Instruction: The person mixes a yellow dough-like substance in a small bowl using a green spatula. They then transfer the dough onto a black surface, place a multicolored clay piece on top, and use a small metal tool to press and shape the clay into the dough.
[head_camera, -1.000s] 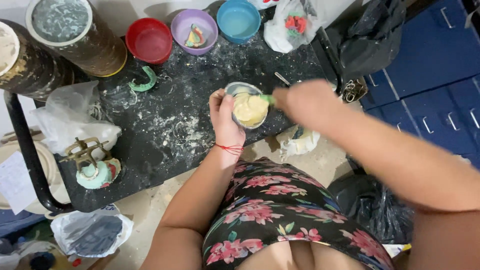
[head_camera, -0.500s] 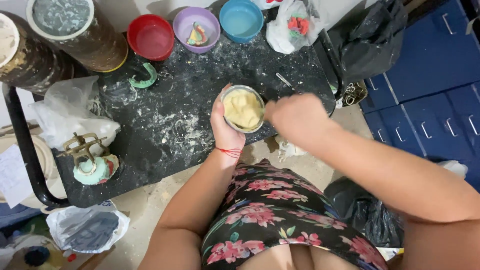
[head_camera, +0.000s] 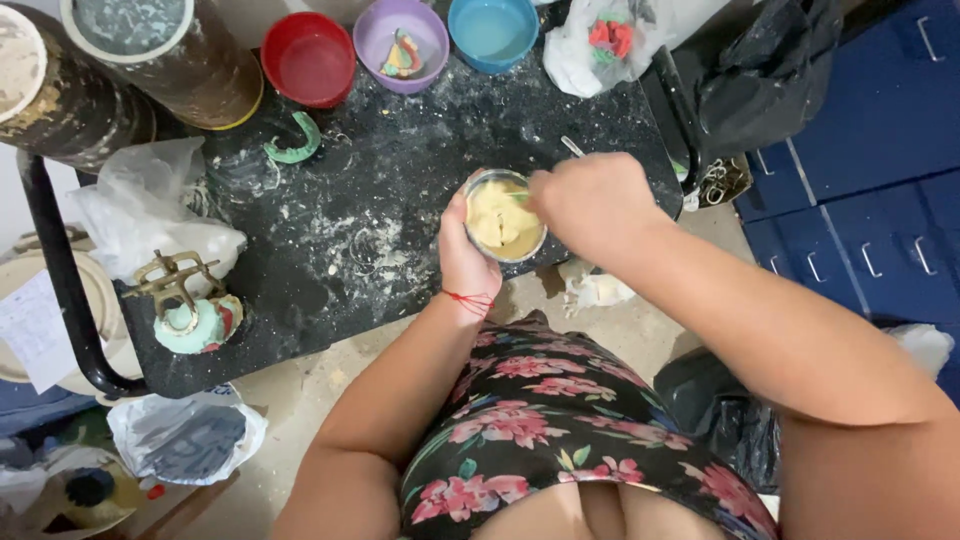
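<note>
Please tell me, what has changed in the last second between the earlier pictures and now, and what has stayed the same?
The right hand has moved in over the small cup of pale yellow paste and now pokes a thin tool into it; earlier it was off to the cup's right. The left hand keeps its hold on the cup above the black table. The red bowl, purple bowl and blue bowl have not moved.

Left hand (head_camera: 468, 255) cupped, right hand (head_camera: 590, 205) fisted.

- Black worktable (head_camera: 330, 260), dusted with white powder, standing on a black tubular frame (head_camera: 60, 290).
- Blue metal cabinets (head_camera: 880, 190) lining the right side.
- Pale, dusty concrete floor (head_camera: 310, 385) showing beneath.
</note>
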